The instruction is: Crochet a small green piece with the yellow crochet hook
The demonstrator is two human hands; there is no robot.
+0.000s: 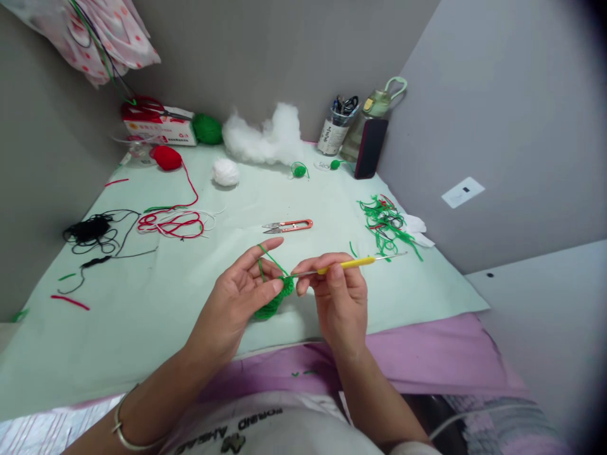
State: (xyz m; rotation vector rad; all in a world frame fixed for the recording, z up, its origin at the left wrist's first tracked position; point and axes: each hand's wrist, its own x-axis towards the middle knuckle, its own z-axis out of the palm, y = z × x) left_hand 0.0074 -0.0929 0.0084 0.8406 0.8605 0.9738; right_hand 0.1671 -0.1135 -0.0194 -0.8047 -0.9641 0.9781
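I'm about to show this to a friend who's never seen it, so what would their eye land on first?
Probably the bright green crochet piece pinched in the left hand at front centre, with the yellow-handled hook in the right hand beside it. Next might be the big white fluff against the grey wall at the back, and the red yarn ball toward the back left.
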